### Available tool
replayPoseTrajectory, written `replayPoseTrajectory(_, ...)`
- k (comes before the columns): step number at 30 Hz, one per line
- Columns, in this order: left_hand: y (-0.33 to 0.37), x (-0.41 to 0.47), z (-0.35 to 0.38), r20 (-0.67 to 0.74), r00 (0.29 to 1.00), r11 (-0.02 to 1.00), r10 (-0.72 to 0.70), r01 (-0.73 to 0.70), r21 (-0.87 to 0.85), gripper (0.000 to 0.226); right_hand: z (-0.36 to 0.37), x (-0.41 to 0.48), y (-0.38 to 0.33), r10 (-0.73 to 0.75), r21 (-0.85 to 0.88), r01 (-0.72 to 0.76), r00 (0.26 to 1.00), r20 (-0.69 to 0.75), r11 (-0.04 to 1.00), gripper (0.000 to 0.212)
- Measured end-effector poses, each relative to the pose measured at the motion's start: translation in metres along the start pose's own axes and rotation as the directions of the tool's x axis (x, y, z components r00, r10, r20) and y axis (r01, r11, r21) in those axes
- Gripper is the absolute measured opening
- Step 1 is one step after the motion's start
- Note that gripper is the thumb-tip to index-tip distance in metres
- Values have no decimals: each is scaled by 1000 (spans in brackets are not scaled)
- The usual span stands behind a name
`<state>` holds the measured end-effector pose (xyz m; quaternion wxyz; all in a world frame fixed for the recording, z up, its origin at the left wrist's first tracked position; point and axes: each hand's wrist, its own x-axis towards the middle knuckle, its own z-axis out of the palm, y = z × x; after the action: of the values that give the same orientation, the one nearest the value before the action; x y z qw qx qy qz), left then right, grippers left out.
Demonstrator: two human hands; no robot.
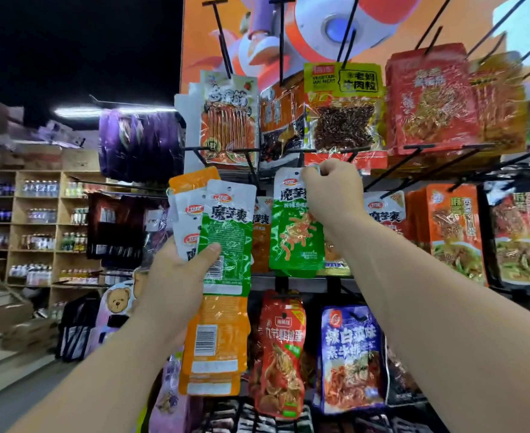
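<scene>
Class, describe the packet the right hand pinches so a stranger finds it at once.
Start at the black peg rack under the orange cartoon poster. On its middle row, the right hand pinches the top of a hanging green packet. It alone shows orange strips on bright green; its hanging neighbours are orange.

Green-white packet; orange packets; seemingly purple bags.

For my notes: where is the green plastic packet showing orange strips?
Head view, centre: right hand pinches the green packet's top, right of the left hand's bundle.

Purple packets, shelved bottles
</scene>
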<state>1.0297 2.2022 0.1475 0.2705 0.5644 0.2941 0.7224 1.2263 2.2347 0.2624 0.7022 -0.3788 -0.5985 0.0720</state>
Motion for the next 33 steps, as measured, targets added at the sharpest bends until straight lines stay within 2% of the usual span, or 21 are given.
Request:
replayPoseTrajectory(10,2,3,-5,37,997,997,-74,75,-31,23,-7,0,5,-92,-109,91,996,-8,990,43)
replayPoseTrajectory(16,5,-1,-11,81,994,997,-76,78,-28,21,-5,3,10,-117,-156,113,993,-12,981,34)
replayPoseTrajectory(20,3,-2,-10,89,993,996,-78,82,-38,19,-4,3,10,-132,-176,126,991,-21,976,43)
replayPoseTrajectory(28,3,1,-11,63,995,997,-76,77,-14,21,-3,5,24,-13,-315,18,1000,17,949,44)
replayPoseTrajectory(31,2,2,-9,66,995,997,-79,80,-20,21,-1,9,33,-3,-397,21,999,47,918,32)
replayPoseTrajectory(33,2,3,-9,69,994,996,-80,81,-21,21,-3,8,37,-9,-390,31,998,58,920,21)
